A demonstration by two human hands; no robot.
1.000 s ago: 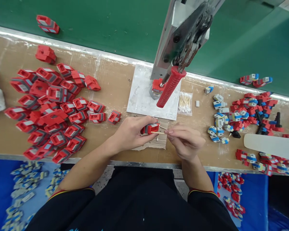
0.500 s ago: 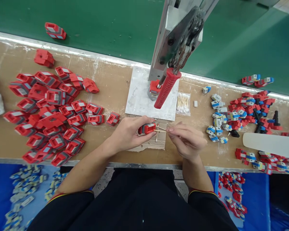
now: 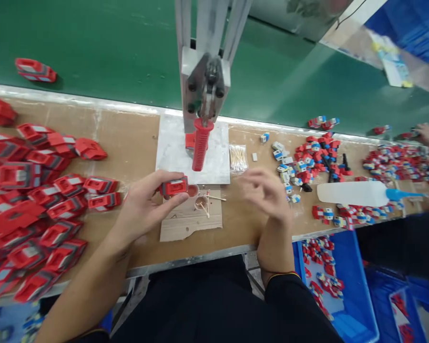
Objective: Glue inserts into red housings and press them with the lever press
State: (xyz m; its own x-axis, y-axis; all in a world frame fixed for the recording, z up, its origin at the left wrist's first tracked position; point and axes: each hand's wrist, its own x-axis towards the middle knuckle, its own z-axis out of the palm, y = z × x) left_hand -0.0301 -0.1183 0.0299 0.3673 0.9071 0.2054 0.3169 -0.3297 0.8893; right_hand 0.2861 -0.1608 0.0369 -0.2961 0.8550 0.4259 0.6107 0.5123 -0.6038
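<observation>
while the left hand (image 3: 143, 204) stays clamped on a red block (image 3: 176, 186), the right hand (image 3: 266, 194) has drawn away, its blurred grip unclear.

The person wears a black, short-sleeved shirt (image 3: 214, 302), its cloth plain and dark over the visible chest and belly, so deep in tone that folds barely register. The right sleeve (image 3: 289, 295) finishes in a narrow band of red and yellow trim; the left sleeve (image 3: 89, 337), cut off by the lower edge of view, shows only a sliver of similar edging. Below the sleeves, the left forearm (image 3: 87, 278) and right forearm (image 3: 276, 247) are bare. The left grip (image 3: 143, 202) is an ungloved hand; the right grip (image 3: 266, 195), also bare, is blurred.
</observation>
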